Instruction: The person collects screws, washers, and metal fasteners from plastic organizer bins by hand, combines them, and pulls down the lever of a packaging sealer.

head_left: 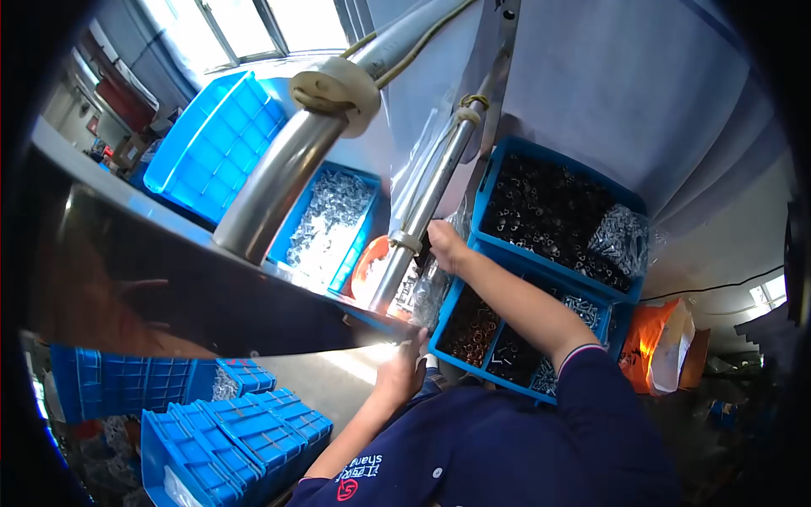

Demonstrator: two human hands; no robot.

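Note:
My right hand point(446, 245) is closed beside a slanted steel tube point(432, 188), at the edge of some crumpled clear plastic point(432, 291). What its fingers grip is hidden; a small dark patch shows next to them. Lower down, my left hand point(400, 376) is at the corner of a polished steel panel point(169, 279), with its fingers bent up near the lower end of the plastic. Its fingertips are partly covered, and the thing between them is too small to make out. Behind the tube sits an orange-red bowl point(365, 264) with shiny small parts.
Right of the tube, a blue crate point(483, 207) holds dark clips and bagged metal parts. Below it, a divided blue tray point(439, 345) holds copper rings and screws. Another blue bin point(372, 182) contains silvery pieces. Blue crates point(245, 439) stand lower left; an orange bag point(646, 346) is far right.

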